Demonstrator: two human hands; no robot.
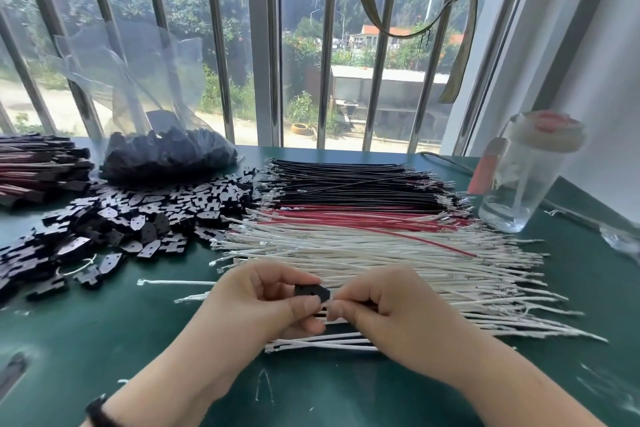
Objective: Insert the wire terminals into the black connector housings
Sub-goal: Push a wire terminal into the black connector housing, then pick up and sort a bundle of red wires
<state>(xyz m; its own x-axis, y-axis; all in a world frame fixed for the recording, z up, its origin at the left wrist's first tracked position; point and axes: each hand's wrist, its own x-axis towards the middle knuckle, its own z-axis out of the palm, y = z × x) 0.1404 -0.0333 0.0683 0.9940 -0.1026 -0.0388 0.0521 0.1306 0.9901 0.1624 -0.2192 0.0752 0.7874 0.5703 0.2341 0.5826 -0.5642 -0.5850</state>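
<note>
My left hand (256,302) pinches a small black connector housing (313,291) between thumb and fingers, just above the green table. My right hand (388,312) meets it from the right, fingertips pinched on a wire at the housing's right edge; the wire's terminal is hidden by my fingers. Under both hands lie a few white and black wires (322,343). Behind them spreads a wide stack of white wires (398,253), red wires (363,217) and black wires (346,180). Loose black housings (131,218) are heaped at the left.
A clear plastic bag of housings (166,152) stands at the back left, with finished wire bundles (38,170) beside it. A clear bottle with a pale lid (526,170) stands at the right. Window bars (263,45) close off the far edge of the green table (121,322).
</note>
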